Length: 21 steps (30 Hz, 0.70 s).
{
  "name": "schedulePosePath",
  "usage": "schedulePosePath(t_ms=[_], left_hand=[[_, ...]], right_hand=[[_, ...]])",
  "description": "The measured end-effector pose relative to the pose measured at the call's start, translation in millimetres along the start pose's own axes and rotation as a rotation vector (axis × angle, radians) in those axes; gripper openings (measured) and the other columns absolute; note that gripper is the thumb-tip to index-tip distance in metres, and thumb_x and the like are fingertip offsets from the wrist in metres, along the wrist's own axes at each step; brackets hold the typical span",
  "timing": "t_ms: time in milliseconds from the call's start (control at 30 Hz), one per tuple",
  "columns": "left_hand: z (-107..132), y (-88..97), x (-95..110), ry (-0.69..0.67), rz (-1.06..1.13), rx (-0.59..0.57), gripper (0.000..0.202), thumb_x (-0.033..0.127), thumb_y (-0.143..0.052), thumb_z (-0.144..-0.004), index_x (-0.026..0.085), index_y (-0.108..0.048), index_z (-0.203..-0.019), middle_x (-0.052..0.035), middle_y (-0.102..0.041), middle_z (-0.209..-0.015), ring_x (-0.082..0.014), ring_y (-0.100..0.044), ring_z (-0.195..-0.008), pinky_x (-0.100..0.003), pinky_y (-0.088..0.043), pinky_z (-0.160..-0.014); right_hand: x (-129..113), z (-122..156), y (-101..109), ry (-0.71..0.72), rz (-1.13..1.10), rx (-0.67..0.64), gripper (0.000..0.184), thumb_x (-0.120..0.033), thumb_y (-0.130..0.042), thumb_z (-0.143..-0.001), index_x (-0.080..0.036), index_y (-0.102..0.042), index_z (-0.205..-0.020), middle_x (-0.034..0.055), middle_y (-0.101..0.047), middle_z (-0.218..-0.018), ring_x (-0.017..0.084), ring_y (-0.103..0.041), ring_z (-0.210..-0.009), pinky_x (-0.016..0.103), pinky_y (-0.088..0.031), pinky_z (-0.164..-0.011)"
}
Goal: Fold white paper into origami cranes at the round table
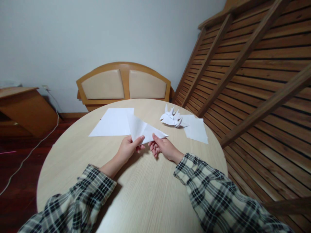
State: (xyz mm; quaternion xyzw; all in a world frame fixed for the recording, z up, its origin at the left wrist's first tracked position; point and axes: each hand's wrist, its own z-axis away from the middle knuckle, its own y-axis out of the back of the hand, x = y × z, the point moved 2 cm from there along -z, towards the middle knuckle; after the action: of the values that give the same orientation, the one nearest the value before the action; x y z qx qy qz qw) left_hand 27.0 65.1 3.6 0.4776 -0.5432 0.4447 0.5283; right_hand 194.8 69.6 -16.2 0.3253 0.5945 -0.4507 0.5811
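Observation:
A folded sheet of white paper (pixel 139 126), triangular in outline with a crease down its middle, is held up above the table between both hands. My left hand (pixel 128 147) pinches its lower left edge, thumb on top and fingers curled beneath. At the lower right edge, my right hand (pixel 163 147) grips it the same way, its thumb pressed on the paper. Behind the folded sheet lies a stack of flat white paper (pixel 111 122). Several folded paper figures (pixel 170 117) with pointed tips sit in a cluster beyond my right hand.
Loose white sheets (pixel 196 128) lie at the right of the round wooden table (pixel 145 200). A headboard with padded panels (pixel 123 84) stands behind it. Wooden slats (pixel 255 81) lean close on the right. A desk (pixel 26 111) and white cable (pixel 36 145) are at the left.

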Motion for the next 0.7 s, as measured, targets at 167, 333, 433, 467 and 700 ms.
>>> schedulePosePath(t_ms=[167, 333, 433, 467, 700], left_hand=[[0.9, -0.6, 2.2, -0.050, -0.065, -0.021, 0.036, 0.044, -0.065, -0.078, 0.012, -0.065, -0.062, -0.0074, -0.063, -0.052, -0.0103, -0.049, -0.042, -0.024, -0.040, -0.045], [0.7, -0.8, 2.2, -0.073, -0.116, -0.028, 0.038, 0.044, -0.063, -0.080, 0.013, -0.065, -0.058, -0.0067, -0.060, -0.049, -0.0101, -0.047, -0.040, -0.025, -0.037, -0.042], [0.2, 1.1, 0.6, -0.084, -0.146, -0.019, 0.043, 0.046, -0.062, -0.082, 0.013, -0.065, -0.055, -0.0063, -0.057, -0.046, -0.0102, -0.046, -0.039, -0.025, -0.035, -0.042], [0.0, 1.7, 0.1, -0.090, -0.153, -0.018, 0.044, 0.047, -0.061, -0.082, 0.013, -0.066, -0.054, -0.0063, -0.056, -0.045, -0.0102, -0.045, -0.040, -0.025, -0.034, -0.042], [1.0, 1.7, 1.2, -0.088, -0.104, -0.016, 0.043, 0.045, -0.062, -0.081, 0.013, -0.067, -0.054, -0.0083, -0.059, -0.049, -0.0109, -0.046, -0.043, -0.026, -0.037, -0.044]], right_hand=[[-0.1, -0.8, 1.1, 0.046, 0.044, 0.064, 0.056, -0.069, -0.052, -0.084, -0.015, -0.060, -0.075, -0.0012, -0.058, -0.055, 0.009, -0.054, -0.038, 0.020, -0.045, -0.032], [-0.8, -1.5, 3.1, 0.081, 0.079, 0.119, 0.058, -0.072, -0.053, -0.081, -0.015, -0.060, -0.069, -0.0018, -0.056, -0.052, 0.008, -0.051, -0.036, 0.019, -0.043, -0.031], [-1.6, -1.2, 5.3, 0.109, 0.102, 0.166, 0.056, -0.070, -0.055, -0.081, -0.016, -0.060, -0.068, -0.0026, -0.054, -0.048, 0.008, -0.049, -0.035, 0.019, -0.040, -0.030], [-2.0, -1.0, 6.3, 0.122, 0.114, 0.190, 0.055, -0.068, -0.056, -0.081, -0.016, -0.059, -0.067, -0.0027, -0.053, -0.047, 0.008, -0.048, -0.034, 0.019, -0.039, -0.030], [-5.2, 0.6, 8.0, 0.163, 0.188, 0.291, 0.052, -0.066, -0.056, -0.082, -0.017, -0.059, -0.064, -0.0035, -0.051, -0.044, 0.007, -0.044, -0.032, 0.018, -0.034, -0.028]])
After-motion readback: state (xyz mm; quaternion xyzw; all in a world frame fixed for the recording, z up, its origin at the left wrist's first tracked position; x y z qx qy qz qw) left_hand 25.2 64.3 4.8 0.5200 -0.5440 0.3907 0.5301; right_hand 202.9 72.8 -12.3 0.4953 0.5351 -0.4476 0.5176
